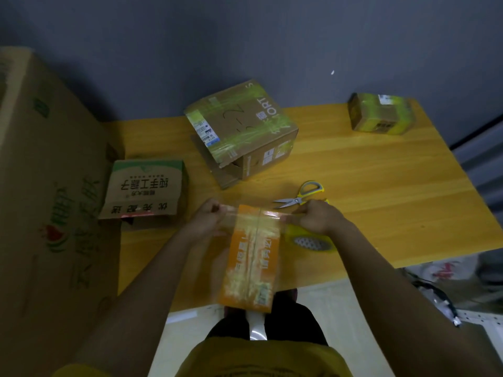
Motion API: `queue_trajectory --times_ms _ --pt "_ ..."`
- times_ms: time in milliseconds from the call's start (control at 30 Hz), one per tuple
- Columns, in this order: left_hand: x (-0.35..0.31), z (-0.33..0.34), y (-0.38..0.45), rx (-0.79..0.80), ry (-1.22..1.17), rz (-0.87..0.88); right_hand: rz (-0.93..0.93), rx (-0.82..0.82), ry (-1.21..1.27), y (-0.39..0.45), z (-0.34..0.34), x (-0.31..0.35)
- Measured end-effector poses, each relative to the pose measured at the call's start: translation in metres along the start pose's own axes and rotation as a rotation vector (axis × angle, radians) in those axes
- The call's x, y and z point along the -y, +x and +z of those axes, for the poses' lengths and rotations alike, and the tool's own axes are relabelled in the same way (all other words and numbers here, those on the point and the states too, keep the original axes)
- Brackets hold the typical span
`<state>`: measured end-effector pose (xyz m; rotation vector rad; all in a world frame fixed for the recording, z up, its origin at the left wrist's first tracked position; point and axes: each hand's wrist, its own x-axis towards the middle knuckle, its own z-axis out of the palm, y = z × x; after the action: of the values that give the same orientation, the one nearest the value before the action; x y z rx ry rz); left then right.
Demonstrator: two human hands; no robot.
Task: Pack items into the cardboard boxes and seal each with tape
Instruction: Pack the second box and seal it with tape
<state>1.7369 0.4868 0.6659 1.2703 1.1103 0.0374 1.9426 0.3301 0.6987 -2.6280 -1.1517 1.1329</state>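
Yellow short-sleeved shirt [261,357], dark trousers [294,322], bare forearms, no gloves or watch

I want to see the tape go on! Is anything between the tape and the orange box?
Nothing visible. The left hand and right hand hold the clear tape strip stretched right over the orange box.

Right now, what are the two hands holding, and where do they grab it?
Both hold one strip of clear tape stretched across the far end of the orange box. The left hand pinches its left end, the right hand its right end.
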Motion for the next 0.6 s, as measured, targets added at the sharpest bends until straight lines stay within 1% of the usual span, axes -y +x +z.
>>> queue_trajectory --times_ms 67,167,467,600 --pt "-0.004 -0.002 0.0 -0.008 0.018 0.052 0.0 0.01 0.025 -0.002 0.003 -0.004" --pt "-0.005 -0.004 0.002 0.03 0.107 0.074 0.006 0.011 0.064 -0.004 0.013 -0.008" --pt "0.004 -0.001 0.008 0.013 0.093 0.025 -0.012 -0.037 -0.022 0.003 0.018 -0.011" --pt "0.011 0.0 0.01 -0.003 0.167 0.014 -0.02 -0.061 -0.072 0.008 0.021 -0.01"
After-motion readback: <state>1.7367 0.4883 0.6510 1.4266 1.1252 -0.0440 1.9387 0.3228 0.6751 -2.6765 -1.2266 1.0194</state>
